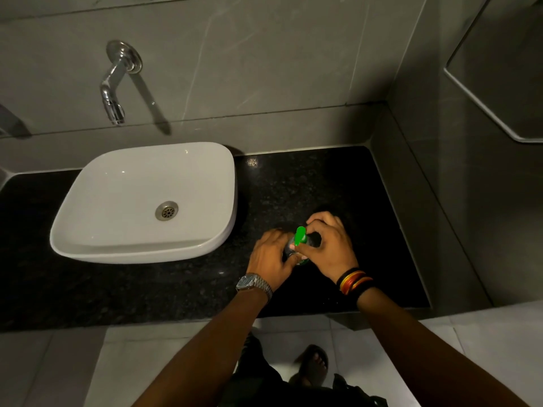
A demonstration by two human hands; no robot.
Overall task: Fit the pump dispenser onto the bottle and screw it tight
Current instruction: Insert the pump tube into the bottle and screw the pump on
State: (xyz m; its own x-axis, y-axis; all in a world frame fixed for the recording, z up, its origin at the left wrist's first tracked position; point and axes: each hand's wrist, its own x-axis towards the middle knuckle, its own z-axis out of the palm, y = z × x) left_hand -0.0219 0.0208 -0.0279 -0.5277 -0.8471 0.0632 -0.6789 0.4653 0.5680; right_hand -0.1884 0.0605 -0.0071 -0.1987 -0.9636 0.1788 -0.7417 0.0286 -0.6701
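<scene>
A small clear bottle (289,248) stands on the black granite counter (323,186), mostly hidden by my fingers. My left hand (271,258), with a metal watch on its wrist, is wrapped around the bottle's body. A bright green pump dispenser (301,235) sits on top of the bottle, its nozzle pointing away from me. My right hand (330,245), with coloured bands on its wrist, is closed around the pump's base from the right. The joint between pump and bottle neck is covered by my fingers.
A white countertop basin (88,245) sits to the left of my hands, under a chrome wall tap (113,92). Grey tiled walls close the counter at the back and right. The counter's front edge runs just below my wrists, with pale floor tiles beneath.
</scene>
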